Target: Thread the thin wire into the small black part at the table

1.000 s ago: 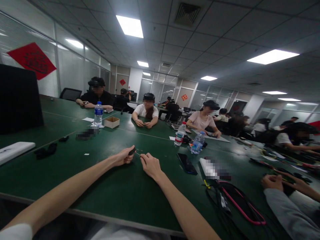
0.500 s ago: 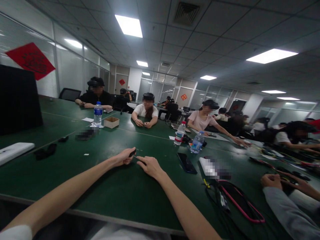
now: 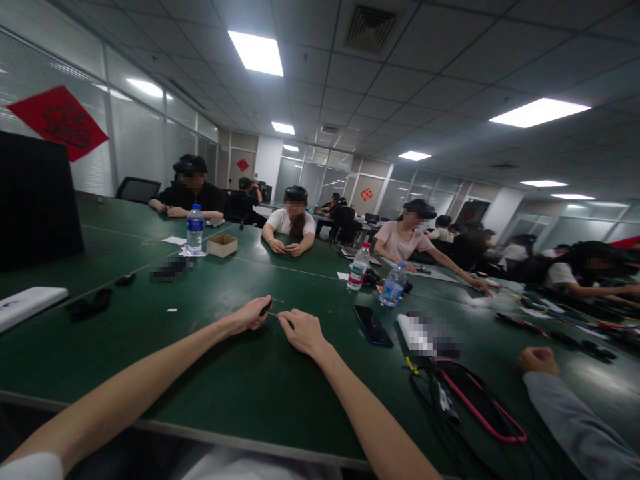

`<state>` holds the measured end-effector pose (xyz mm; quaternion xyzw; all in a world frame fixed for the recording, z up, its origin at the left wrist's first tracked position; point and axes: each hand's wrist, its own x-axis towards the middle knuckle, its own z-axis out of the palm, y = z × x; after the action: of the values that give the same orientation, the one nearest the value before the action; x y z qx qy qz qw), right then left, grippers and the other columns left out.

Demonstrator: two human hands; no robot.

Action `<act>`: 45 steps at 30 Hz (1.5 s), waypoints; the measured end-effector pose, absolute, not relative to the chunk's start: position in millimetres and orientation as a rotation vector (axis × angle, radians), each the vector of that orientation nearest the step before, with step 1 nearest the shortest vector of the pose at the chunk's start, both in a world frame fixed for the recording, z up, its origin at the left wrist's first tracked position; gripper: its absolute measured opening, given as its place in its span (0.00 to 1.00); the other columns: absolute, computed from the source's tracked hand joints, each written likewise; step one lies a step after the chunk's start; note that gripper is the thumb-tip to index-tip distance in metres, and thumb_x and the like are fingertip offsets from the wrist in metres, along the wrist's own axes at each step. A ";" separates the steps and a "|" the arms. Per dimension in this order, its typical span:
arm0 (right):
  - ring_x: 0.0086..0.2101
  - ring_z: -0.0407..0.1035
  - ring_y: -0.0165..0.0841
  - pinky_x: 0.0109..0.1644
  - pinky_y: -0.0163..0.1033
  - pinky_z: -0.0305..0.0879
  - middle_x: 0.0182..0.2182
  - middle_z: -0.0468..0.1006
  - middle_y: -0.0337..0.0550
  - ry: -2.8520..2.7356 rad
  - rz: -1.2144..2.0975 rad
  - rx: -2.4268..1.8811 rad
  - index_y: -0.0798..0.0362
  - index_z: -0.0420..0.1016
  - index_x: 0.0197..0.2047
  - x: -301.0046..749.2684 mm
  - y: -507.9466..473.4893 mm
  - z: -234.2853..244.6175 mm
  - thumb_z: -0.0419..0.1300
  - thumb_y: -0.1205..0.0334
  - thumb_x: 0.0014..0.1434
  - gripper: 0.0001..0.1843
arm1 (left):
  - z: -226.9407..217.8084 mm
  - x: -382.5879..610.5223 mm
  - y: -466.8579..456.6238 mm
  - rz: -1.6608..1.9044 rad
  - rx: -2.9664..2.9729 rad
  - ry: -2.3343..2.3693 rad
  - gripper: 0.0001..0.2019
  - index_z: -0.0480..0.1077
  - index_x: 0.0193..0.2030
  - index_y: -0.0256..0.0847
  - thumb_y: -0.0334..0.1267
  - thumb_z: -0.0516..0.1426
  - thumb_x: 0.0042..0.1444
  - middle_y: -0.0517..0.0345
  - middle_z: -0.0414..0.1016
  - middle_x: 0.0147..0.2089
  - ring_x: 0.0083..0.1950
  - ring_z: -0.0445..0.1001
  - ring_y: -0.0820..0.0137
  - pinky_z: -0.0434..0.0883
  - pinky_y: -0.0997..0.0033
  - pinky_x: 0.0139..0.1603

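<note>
My left hand [image 3: 250,315] is closed around a small black object [image 3: 266,307] above the green table. A thin metal piece [image 3: 273,314] sticks out of it towards the right; what kind of tool this is I cannot make out. From the other side my right hand [image 3: 301,329] meets that metal piece, thumb and forefinger pinched together at its end. The fingers of both hands hide part of what is between them.
The green table [image 3: 210,380] bears a phone [image 3: 373,325], bottles [image 3: 358,267], a small box [image 3: 223,245] and a pink-edged loop with cables [image 3: 500,420]. A white device [image 3: 30,307] lies left. At the right rests a co-worker's hand [image 3: 539,360]; several people sit around.
My right thumb and forefinger, apart before, have come together at the metal piece. At the right, the co-worker's other hand and the dark thing held there have left view.
</note>
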<state>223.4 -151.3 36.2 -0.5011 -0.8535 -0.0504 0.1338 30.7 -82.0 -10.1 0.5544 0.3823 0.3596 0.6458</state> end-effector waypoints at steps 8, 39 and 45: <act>0.41 0.69 0.33 0.42 0.34 0.61 0.41 0.75 0.42 -2.550 -0.179 -1.458 0.39 0.69 0.55 224.3 -148.6 34.0 0.40 0.45 0.66 0.23 | -17.4 33.3 -78.2 0.871 1.297 0.939 0.24 0.56 0.33 0.43 0.64 0.46 0.53 0.72 0.49 0.17 0.14 0.44 0.80 0.40 0.80 0.16; 0.38 0.70 0.31 0.40 0.34 0.61 0.41 0.77 0.42 -2.434 -0.168 -1.547 0.45 0.75 0.45 217.9 -159.9 38.0 0.40 0.46 0.67 0.24 | -17.9 33.2 -77.7 0.845 1.322 0.936 0.26 0.60 0.35 0.41 0.66 0.46 0.52 0.72 0.48 0.15 0.14 0.44 0.79 0.41 0.80 0.16; 0.37 0.70 0.32 0.40 0.34 0.61 0.39 0.77 0.43 -2.418 -0.166 -1.524 0.46 0.75 0.45 217.2 -156.2 32.1 0.41 0.48 0.67 0.24 | -20.5 34.2 -75.9 0.844 1.322 0.953 0.26 0.58 0.32 0.42 0.67 0.45 0.51 0.72 0.48 0.15 0.14 0.45 0.79 0.42 0.80 0.16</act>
<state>217.2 -156.2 32.1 -0.5271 -0.8364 -0.0575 0.1388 34.2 -75.9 -20.5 0.5719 0.4122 0.3653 0.6079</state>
